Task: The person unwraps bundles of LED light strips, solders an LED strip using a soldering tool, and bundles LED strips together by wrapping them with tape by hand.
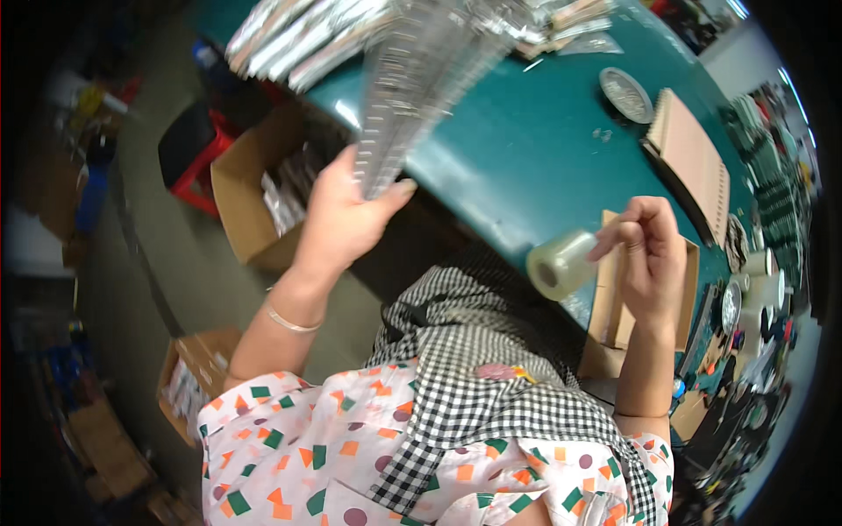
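My left hand grips the near end of a bundle of long, clear plastic packets. They stretch away over the table edge, their far part smeared by motion. My right hand is raised at the right, its fingers bent and drawn together; whatever is between them is too small to make out. Just left of those fingertips, a roll of clear tape lies at the near table edge.
More silvery packets lie on the green table at far left. A round dish and a spiral notebook are at right, a cardboard box below my right hand. Another open box and a red stool stand left.
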Available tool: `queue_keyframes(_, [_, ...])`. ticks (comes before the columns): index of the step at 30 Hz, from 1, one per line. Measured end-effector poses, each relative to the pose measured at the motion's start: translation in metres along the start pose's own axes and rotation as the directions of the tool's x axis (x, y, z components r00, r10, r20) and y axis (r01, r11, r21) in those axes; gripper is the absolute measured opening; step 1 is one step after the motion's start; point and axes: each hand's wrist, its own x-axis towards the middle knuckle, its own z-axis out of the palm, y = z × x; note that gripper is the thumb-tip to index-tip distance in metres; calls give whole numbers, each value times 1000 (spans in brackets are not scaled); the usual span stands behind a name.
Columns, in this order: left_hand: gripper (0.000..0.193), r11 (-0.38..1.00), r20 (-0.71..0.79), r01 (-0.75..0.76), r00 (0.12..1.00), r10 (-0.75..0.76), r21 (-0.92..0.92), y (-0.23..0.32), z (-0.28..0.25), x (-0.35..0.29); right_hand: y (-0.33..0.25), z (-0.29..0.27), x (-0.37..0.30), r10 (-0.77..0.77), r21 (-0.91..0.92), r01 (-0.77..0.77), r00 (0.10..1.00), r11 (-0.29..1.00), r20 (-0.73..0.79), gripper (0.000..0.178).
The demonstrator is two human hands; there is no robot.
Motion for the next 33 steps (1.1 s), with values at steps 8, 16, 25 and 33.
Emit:
queue_keyframes(8, [18, 531, 299, -505, 853, 428, 680, 32, 122, 56, -35, 5, 35, -256, -501, 166, 960, 850, -115, 11])
queue_keyframes(16, [16, 188, 530, -691, 675, 512, 698, 32, 152, 43, -1, -5, 74, 81, -662, -95, 995, 743, -51, 9])
queue_keyframes(25, [44, 168, 484, -804, 494, 722, 570, 31, 154, 63, 10, -31, 117, 503, -322, -481, 864, 816, -15, 14])
queue_keyframes(33, [47, 131, 570, -788, 539, 620, 602, 42, 149, 73, 17, -13, 102, -56, -676, -126, 969, 726, -240, 7])
